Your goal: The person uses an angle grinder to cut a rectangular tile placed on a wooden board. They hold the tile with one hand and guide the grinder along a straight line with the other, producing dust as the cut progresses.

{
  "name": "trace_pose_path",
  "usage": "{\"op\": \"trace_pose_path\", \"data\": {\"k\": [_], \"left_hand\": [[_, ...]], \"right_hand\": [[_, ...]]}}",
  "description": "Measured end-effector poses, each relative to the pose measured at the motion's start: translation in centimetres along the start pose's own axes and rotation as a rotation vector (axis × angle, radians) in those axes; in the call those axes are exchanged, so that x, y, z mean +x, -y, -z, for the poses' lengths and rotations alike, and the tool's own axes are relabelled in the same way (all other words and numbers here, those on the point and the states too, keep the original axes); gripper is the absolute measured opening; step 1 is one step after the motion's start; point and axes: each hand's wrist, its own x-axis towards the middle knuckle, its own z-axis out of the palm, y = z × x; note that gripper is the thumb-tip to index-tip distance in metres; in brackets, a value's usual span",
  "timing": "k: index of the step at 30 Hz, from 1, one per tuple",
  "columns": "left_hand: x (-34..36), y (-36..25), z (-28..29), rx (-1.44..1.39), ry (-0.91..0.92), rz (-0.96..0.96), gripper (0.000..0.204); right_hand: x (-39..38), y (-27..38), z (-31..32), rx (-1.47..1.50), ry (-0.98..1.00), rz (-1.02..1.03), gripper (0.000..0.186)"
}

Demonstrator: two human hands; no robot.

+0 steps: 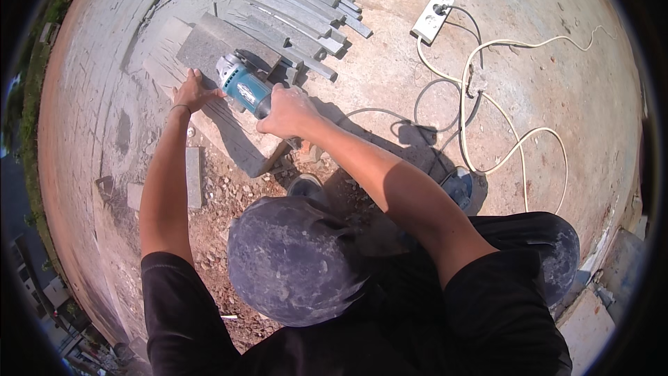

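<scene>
My right hand point(291, 111) is wrapped round the rear body of a teal angle grinder point(245, 89). The grinder's metal head points up and left, over a grey stone tile point(209, 36). The tile lies on a long pale concrete block point(243, 141). My left hand point(195, 92) rests at the tile's near left edge, its fingers and thumb spread, the thumb close to the grinder's head. The grinder's disc is mostly hidden beneath its body, so its contact with the tile cannot be made out.
Several narrow grey stone strips point(306, 7) lie beyond the tile. A white power strip point(431, 17) with a dark plug sits at the upper right, with a cream cable point(465, 132) looping over the ground. Rubble point(223, 237) and a grey offcut point(194, 177) lie near my knees.
</scene>
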Motion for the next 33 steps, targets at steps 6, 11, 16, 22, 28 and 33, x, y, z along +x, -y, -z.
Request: {"op": "trace_pose_path", "data": {"k": [6, 11, 16, 22, 28, 33], "left_hand": [[0.1, 0.1, -0.1, -0.007, -0.009, -0.019, 0.120], [0.2, 0.1, 0.0, -0.027, 0.021, -0.011, 0.119], [0.7, 0.8, -0.7, -0.011, 0.005, -0.001, 0.128], [0.7, 0.6, -0.8, -0.023, -0.010, -0.006, 0.132], [0.2, -0.1, -0.2, -0.059, 0.000, -0.017, 0.125], [0.3, 0.7, -0.6, -0.076, -0.040, -0.022, 0.122]], "right_hand": [[-0.4, -0.2, 0.0, -0.004, -0.015, -0.006, 0.071], [-0.6, -0.5, 0.0, -0.019, -0.007, -0.006, 0.072], [-0.8, -0.6, 0.0, -0.032, 0.009, 0.000, 0.073], [-1.0, -1.5, -0.2, -0.027, -0.005, 0.030, 0.072], [-1.5, -1.9, -0.2, -0.040, -0.006, 0.025, 0.071], [-2.0, -1.7, 0.1, -0.037, 0.004, 0.034, 0.072]]}}
